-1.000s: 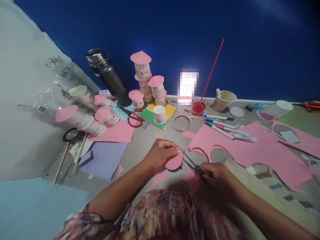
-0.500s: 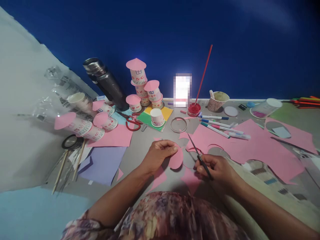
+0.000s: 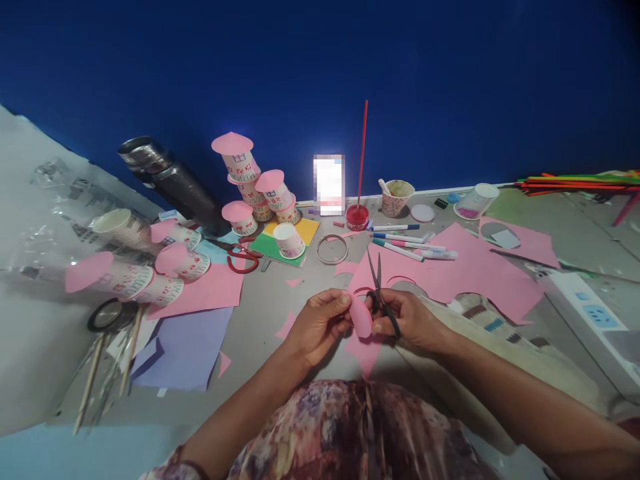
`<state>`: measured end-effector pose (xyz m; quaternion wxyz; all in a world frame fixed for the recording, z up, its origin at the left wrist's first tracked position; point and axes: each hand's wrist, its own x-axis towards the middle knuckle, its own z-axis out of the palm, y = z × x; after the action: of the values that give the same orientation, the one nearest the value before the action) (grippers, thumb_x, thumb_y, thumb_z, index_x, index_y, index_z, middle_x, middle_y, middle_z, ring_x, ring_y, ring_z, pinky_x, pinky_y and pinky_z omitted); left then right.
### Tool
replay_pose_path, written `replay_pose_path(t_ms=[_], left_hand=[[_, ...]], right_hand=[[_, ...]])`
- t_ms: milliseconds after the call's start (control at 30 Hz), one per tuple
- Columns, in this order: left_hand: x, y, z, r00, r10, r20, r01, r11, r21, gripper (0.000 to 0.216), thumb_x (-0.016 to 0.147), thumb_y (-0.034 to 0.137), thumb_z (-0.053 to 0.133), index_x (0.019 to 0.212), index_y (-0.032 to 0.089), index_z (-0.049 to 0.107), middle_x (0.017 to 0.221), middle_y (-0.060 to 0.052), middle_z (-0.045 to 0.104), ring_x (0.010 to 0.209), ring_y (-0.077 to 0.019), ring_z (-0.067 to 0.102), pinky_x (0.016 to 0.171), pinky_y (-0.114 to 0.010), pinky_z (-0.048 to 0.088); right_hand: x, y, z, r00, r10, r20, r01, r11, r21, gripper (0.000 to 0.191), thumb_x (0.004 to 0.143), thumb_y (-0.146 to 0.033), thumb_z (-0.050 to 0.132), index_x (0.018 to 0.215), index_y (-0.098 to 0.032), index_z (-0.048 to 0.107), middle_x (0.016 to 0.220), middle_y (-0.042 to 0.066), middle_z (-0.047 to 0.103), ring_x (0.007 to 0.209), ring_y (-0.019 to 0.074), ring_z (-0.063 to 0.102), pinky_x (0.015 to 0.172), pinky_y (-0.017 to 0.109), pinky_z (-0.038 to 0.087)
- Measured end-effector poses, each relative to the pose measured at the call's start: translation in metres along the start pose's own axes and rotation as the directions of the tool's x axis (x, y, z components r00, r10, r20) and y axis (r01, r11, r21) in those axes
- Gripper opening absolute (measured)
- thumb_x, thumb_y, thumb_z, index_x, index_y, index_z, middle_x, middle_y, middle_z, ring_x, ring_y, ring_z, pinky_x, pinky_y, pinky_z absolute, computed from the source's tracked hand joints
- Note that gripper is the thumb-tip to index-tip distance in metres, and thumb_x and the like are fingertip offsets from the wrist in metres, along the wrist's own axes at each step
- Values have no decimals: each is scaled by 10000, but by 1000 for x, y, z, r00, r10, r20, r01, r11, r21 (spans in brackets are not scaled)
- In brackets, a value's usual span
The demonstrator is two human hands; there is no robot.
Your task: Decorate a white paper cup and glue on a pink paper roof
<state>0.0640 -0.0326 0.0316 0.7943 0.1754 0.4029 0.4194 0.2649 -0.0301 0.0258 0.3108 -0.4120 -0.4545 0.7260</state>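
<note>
My left hand (image 3: pixel 320 320) pinches the edge of a round pink paper piece (image 3: pixel 361 319), which is tilted so it looks like a narrow oval. Black scissors (image 3: pixel 379 283) sit in my right hand (image 3: pixel 407 317), their blades slightly apart and pointing away from me. The fingers of that hand come close to the paper's right edge; whether they touch it I cannot tell. Under and beyond my hands lie pink paper scraps (image 3: pixel 286 325) and a large pink sheet (image 3: pixel 440 273) with round cutouts.
Decorated paper cups with pink cone roofs (image 3: pixel 233 143) stand stacked by a dark flask (image 3: pixel 175 187). Red-handled scissors (image 3: pixel 243 257), a tape ring (image 3: pixel 332 249), markers (image 3: pixel 400 250) and a red pot (image 3: pixel 357 217) with a stick lie beyond my hands. A power strip (image 3: pixel 590 310) is at right.
My right hand has come closer to the left, and the scissors' blades have spread apart. The pink paper has turned to a narrower angle. The whole view has shifted to the right.
</note>
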Motion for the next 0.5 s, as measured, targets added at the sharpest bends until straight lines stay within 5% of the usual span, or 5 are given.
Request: replay_pose_path(t_ms=[500], left_hand=[[13, -8, -6, 994, -59, 95, 61, 998, -21, 402, 671, 401, 984, 744, 110, 717, 760, -74, 721, 629, -104, 604, 606, -219, 518]], right_hand=[[3, -2, -2, 998, 38, -54, -40, 999, -31, 443, 571, -391, 959, 881, -165, 735, 791, 22, 728, 700, 149, 638, 638, 263, 524]])
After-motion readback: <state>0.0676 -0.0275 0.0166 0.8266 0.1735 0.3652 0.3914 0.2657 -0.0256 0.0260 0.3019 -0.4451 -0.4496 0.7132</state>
